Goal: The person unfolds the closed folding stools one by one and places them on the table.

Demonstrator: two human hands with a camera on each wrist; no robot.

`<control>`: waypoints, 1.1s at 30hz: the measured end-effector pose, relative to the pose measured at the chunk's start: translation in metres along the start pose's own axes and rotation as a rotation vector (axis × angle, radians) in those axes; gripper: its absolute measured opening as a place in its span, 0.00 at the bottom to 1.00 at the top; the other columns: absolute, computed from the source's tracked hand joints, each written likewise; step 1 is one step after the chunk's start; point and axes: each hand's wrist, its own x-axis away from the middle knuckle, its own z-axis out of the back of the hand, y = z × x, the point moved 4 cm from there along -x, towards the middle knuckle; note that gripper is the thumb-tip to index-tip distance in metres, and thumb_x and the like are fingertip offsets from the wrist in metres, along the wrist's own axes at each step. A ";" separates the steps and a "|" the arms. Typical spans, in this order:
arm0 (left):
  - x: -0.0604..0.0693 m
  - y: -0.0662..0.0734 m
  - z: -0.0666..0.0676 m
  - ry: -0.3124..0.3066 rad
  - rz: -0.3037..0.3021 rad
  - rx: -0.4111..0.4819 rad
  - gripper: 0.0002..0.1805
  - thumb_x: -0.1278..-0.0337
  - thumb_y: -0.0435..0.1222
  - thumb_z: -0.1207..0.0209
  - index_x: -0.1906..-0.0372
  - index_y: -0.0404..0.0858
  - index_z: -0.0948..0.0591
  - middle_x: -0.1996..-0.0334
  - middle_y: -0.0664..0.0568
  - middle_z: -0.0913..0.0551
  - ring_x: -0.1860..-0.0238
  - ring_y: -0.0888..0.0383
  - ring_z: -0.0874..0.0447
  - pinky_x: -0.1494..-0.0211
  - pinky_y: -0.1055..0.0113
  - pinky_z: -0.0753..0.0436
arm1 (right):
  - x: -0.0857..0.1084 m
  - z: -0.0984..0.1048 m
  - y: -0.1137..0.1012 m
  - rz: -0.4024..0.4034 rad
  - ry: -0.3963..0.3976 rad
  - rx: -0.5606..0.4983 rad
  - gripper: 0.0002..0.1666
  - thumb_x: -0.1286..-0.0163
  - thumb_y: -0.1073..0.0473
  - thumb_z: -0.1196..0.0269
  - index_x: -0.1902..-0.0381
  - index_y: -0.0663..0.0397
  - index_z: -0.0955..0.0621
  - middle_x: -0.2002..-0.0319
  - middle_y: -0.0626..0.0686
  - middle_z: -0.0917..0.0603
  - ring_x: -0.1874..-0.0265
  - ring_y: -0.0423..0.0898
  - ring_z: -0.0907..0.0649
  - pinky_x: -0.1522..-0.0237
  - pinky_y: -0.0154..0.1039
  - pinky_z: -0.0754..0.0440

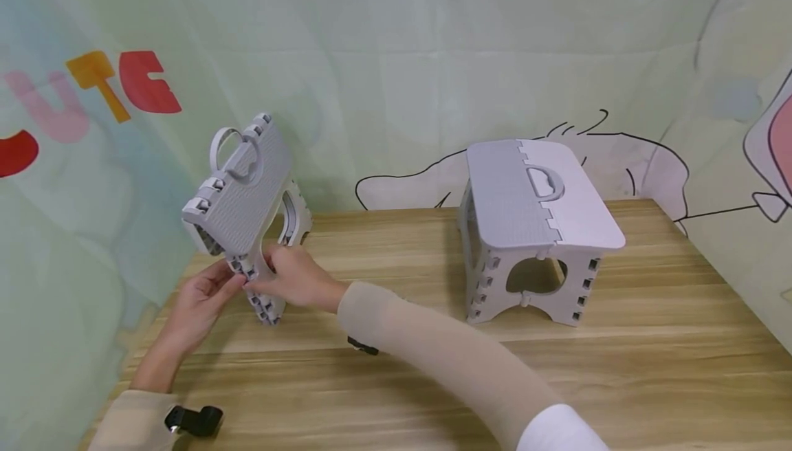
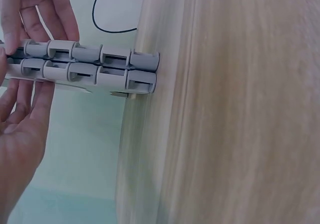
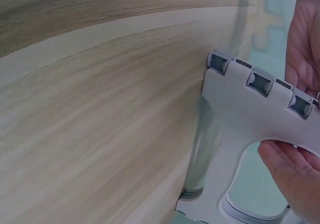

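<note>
A partly folded grey plastic folding stool (image 1: 250,193) stands tilted at the left of the table, its seat sloping and its carry handle raised. My right hand (image 1: 300,276) grips a leg panel, with fingers reaching through the panel's cut-out in the right wrist view. On the near hinged edge, my left hand (image 1: 198,300) holds the same panel between thumb and fingers. The left wrist view shows the two rows of hinge knuckles (image 2: 85,64) folded side by side, with a hand on either side. Some fingertips are hidden behind the panel.
A second folding stool (image 1: 538,196), unfolded and upright, stands on the right of the wooden table (image 1: 396,382). Behind the table hangs a printed cloth backdrop (image 1: 396,80), close to the left stool.
</note>
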 end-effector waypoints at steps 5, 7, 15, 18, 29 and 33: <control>-0.001 0.000 0.000 -0.011 0.003 0.032 0.24 0.27 0.26 0.49 0.34 0.14 0.37 0.48 0.71 0.20 0.49 0.73 0.20 0.49 0.81 0.21 | 0.000 -0.002 0.001 0.002 0.006 0.029 0.17 0.30 0.53 0.33 0.49 0.56 0.20 0.56 0.47 0.15 0.66 0.27 0.22 0.67 0.19 0.23; -0.001 0.000 0.000 -0.011 0.002 0.028 0.24 0.27 0.26 0.49 0.34 0.15 0.36 0.48 0.71 0.20 0.49 0.73 0.20 0.49 0.81 0.22 | 0.001 -0.002 0.000 -0.004 0.005 0.032 0.17 0.29 0.53 0.34 0.48 0.56 0.21 0.54 0.48 0.15 0.64 0.28 0.21 0.66 0.19 0.23; 0.000 -0.001 0.001 -0.006 0.000 -0.018 0.24 0.26 0.27 0.50 0.34 0.14 0.36 0.49 0.73 0.21 0.50 0.74 0.21 0.50 0.81 0.22 | 0.004 -0.001 -0.002 -0.010 0.008 0.079 0.19 0.29 0.52 0.35 0.46 0.56 0.22 0.53 0.49 0.15 0.60 0.31 0.19 0.63 0.20 0.22; 0.000 -0.002 0.001 -0.001 0.002 -0.021 0.24 0.26 0.26 0.50 0.35 0.13 0.38 0.49 0.74 0.21 0.50 0.75 0.21 0.50 0.82 0.22 | 0.004 -0.001 -0.002 0.002 0.018 0.122 0.19 0.29 0.51 0.35 0.47 0.56 0.22 0.55 0.48 0.15 0.62 0.31 0.19 0.64 0.20 0.23; 0.000 -0.003 0.000 0.008 -0.007 -0.037 0.24 0.26 0.25 0.51 0.35 0.12 0.38 0.50 0.76 0.21 0.50 0.76 0.22 0.50 0.83 0.23 | 0.007 0.004 -0.001 0.015 0.045 0.186 0.19 0.30 0.52 0.33 0.49 0.57 0.23 0.59 0.48 0.16 0.67 0.31 0.22 0.68 0.20 0.25; 0.001 -0.002 0.001 0.012 -0.007 -0.046 0.23 0.26 0.26 0.50 0.35 0.13 0.37 0.50 0.75 0.21 0.50 0.76 0.22 0.50 0.84 0.23 | 0.009 0.006 -0.002 0.009 0.036 0.200 0.19 0.29 0.51 0.34 0.48 0.56 0.23 0.59 0.47 0.17 0.67 0.32 0.22 0.68 0.21 0.25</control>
